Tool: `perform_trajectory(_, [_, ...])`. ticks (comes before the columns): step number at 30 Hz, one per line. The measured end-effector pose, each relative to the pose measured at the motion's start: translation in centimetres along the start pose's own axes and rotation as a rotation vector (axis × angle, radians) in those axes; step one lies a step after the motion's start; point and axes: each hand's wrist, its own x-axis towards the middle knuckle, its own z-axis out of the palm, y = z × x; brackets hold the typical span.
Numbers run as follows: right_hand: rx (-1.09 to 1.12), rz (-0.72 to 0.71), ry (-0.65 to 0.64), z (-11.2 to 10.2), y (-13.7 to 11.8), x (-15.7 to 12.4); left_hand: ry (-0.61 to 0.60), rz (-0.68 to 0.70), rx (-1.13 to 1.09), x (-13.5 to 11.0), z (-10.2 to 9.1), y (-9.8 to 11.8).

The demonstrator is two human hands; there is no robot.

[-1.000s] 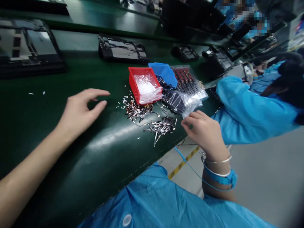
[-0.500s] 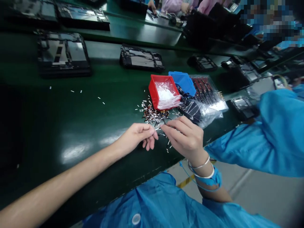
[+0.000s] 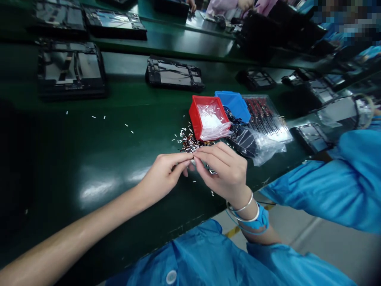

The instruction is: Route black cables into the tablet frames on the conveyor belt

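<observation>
Two bins, clear slivers inside.

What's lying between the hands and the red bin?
In the head view, a pile of small metal pins lies on the green belt between the fingertips and the red bin.

Green conveyor belt (glossy), grey floor.

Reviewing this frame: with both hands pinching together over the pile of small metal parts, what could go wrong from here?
1. The left hand and right hand meet fingertip to fingertip above the pile of small metal parts; what they pinch is too small to see and might slip.
2. Loose pieces already lie scattered across the green belt; more may stray.
3. The hands work near the belt's edge, so a dropped part could fall to the floor.
</observation>
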Motion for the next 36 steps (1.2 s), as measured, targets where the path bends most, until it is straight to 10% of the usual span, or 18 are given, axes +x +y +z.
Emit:
perform_trajectory(7, [-0.328, 0.265, 0.102, 1.2, 5.3, 1.8, 0.059, -0.272, -0.386, 1.1, -1.2, -0.9])
perform_trajectory(18, [0.059, 0.01, -0.029, 3.2, 0.0, 0.7, 0.061, -0.169, -0.253, 0.9, -1.3, -0.9])
perform_trajectory(29, [-0.347, 0.202, 0.176, 2.2, 5.6, 1.6, 0.043, -0.235, -0.45, 1.1, -1.8, -1.0])
perform_trajectory(36, [-0.076, -0.154, 0.007, 3.1, 2.8, 1.3, -0.064, -0.249, -0.534, 0.9, -2.1, -0.5])
